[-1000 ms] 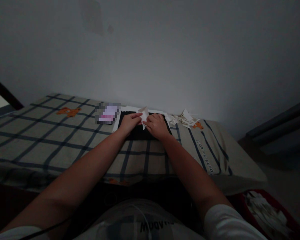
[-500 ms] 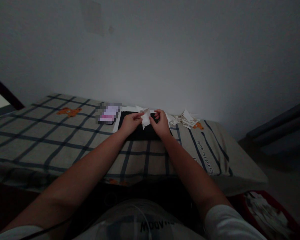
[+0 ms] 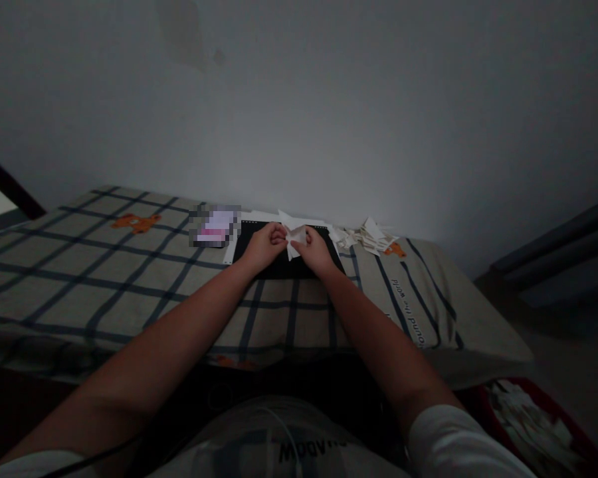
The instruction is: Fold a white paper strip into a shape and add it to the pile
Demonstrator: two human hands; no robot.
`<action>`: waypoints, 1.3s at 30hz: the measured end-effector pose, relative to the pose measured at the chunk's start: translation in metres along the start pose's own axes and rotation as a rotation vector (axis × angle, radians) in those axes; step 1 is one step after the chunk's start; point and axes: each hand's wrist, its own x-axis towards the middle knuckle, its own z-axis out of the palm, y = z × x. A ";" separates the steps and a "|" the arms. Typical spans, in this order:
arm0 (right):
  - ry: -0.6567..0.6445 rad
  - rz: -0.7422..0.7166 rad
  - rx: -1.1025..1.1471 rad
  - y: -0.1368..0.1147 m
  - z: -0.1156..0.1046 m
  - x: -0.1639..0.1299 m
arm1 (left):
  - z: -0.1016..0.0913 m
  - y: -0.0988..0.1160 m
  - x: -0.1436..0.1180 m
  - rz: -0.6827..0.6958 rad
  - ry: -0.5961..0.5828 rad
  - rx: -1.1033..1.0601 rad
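A small piece of folded white paper (image 3: 296, 235) is held up between both hands in the head view. My left hand (image 3: 266, 247) pinches its left side, fingers curled in. On the other side, my right hand (image 3: 318, 250) grips the paper with thumb and bent forefinger. Beneath the hands lies a black notebook (image 3: 284, 269) with a row of punched holes along its far edge. White sheets (image 3: 230, 253) stick out from under it. The paper's lower folds are partly covered by my fingers.
A lit phone (image 3: 215, 227), pixelated, lies left of the notebook. To the right is a pile of folded white paper pieces (image 3: 375, 237). A checked cloth (image 3: 144, 265) covers the table, which meets the wall. At lower right, a red container (image 3: 578, 435) holds pale scraps.
My right hand has closed its raised fingers onto the paper and shifted slightly left. The left fingers have curled in more, and the paper has spread wider.
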 end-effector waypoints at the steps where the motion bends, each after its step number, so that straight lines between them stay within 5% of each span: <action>1: -0.002 -0.006 0.006 0.001 0.000 0.000 | 0.000 -0.001 0.000 -0.006 0.000 -0.020; 39: 0.067 -0.042 -0.119 -0.030 -0.005 -0.011 | -0.006 -0.005 0.004 -0.120 0.138 0.055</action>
